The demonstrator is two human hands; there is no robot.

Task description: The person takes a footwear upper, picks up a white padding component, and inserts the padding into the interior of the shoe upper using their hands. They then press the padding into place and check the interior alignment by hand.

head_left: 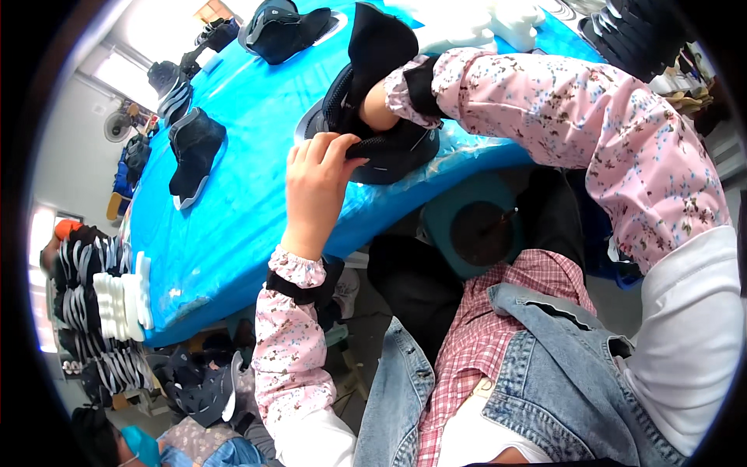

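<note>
A black high-top shoe (397,159) with a pale sole edge lies near the front edge of the blue-covered table. My left hand (313,183) pinches the near rim of the shoe, its thumb and fingertips closed on the dark material. From above, my right hand (378,109) reaches into the shoe's opening. Its fingers are hidden inside, so their pose does not show. A tall black flap (381,35) of the shoe stands up beside my right wrist.
Another black shoe (194,156) lies to the left on the blue table cover (249,194), and one more (284,31) at the back. White foam-like pieces (482,23) lie far right. Racks of shoes (93,296) and a person with a teal mask (140,445) are at lower left.
</note>
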